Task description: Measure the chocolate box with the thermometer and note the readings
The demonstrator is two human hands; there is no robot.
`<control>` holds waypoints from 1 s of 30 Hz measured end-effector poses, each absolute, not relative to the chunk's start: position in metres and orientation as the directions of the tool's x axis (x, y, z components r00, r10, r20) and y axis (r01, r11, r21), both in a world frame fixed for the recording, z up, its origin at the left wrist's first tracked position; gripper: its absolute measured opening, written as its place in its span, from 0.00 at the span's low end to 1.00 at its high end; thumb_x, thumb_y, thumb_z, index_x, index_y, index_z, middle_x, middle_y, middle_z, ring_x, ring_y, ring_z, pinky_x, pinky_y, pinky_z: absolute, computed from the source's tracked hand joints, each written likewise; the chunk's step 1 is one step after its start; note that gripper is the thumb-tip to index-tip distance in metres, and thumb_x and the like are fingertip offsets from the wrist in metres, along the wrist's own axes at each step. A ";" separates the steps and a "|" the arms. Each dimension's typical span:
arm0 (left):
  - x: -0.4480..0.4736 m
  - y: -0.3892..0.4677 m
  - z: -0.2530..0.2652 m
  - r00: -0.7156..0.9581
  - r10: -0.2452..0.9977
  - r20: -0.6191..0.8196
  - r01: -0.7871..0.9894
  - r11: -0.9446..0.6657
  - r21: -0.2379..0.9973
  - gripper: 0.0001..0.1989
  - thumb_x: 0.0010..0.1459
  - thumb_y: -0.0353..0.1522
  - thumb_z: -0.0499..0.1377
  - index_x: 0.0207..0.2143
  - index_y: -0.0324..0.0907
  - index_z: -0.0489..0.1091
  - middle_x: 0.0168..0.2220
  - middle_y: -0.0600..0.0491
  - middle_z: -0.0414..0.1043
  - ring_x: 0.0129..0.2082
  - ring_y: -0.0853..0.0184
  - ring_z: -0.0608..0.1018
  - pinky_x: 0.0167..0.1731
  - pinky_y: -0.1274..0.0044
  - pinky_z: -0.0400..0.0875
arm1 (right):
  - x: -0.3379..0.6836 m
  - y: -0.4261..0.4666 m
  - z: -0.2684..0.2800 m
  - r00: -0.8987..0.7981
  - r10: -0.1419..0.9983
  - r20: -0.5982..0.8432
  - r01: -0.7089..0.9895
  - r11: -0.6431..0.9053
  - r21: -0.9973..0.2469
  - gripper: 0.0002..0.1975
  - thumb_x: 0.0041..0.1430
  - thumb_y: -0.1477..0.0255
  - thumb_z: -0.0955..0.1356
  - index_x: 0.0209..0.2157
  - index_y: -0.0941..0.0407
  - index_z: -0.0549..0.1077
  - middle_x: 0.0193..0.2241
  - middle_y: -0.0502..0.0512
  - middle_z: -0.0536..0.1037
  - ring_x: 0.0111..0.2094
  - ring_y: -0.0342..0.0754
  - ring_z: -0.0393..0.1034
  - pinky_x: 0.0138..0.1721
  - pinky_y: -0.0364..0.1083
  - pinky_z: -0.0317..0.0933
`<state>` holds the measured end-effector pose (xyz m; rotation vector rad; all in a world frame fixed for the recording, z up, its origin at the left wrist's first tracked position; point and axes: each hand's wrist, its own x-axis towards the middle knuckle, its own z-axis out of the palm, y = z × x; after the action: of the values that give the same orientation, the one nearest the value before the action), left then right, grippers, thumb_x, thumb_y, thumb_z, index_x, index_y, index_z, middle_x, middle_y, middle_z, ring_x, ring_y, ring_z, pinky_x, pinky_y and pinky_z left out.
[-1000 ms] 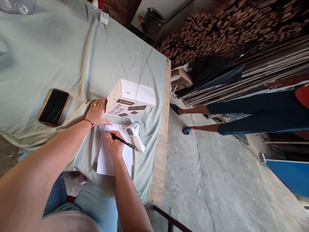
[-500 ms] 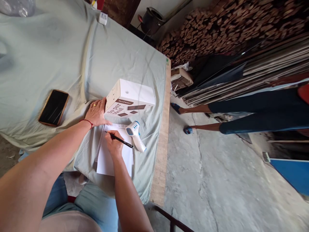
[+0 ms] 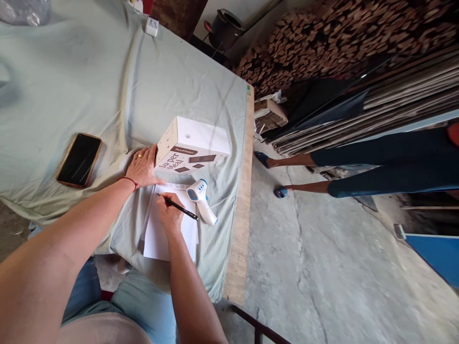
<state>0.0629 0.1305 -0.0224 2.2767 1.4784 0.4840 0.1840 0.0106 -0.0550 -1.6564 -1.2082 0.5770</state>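
My right hand (image 3: pixel 169 214) grips a black pen (image 3: pixel 181 209) with its tip on a white sheet of paper (image 3: pixel 158 239) that lies on the cloth-covered table. My left hand (image 3: pixel 143 167) rests flat on the cloth, fingers spread, against the left side of a white carton (image 3: pixel 193 148) printed with brown lettering. A white and blue infrared thermometer (image 3: pixel 201 198) lies just right of the pen. A clear ruler (image 3: pixel 147 215) runs along the paper's left edge.
A black phone in a brown case (image 3: pixel 79 159) lies to the left on the pale green cloth (image 3: pixel 89 81). The table's wooden edge (image 3: pixel 244 210) borders a concrete floor. Another person's legs (image 3: pixel 358 172) stand beside stacked wood (image 3: pixel 340 33).
Both hands stay in place with the pen on the paper. The other person's legs have shifted slightly along the floor.
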 end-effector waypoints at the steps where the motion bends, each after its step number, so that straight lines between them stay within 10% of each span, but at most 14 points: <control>1: 0.063 0.131 -0.023 0.387 0.919 0.080 0.786 -0.374 0.492 0.63 0.39 0.47 0.70 0.69 0.32 0.41 0.67 0.34 0.54 0.67 0.46 0.57 0.67 0.61 0.48 | 0.184 0.011 -0.055 0.395 0.905 0.159 0.448 -0.038 -0.893 0.10 0.48 0.65 0.64 0.26 0.56 0.73 0.21 0.48 0.74 0.23 0.43 0.64 0.28 0.44 0.62; 30: 0.063 0.131 -0.024 0.374 0.925 0.069 0.793 -0.357 0.493 0.64 0.38 0.47 0.71 0.69 0.36 0.41 0.68 0.36 0.53 0.68 0.45 0.56 0.67 0.59 0.49 | 0.183 0.011 -0.054 0.413 0.897 0.159 0.428 -0.037 -0.903 0.10 0.48 0.65 0.64 0.26 0.56 0.73 0.22 0.49 0.75 0.24 0.44 0.65 0.29 0.45 0.63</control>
<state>0.0627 0.1310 -0.0237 2.2612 1.4948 0.4785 0.1834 0.0115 -0.0543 -1.6479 -1.1806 0.5746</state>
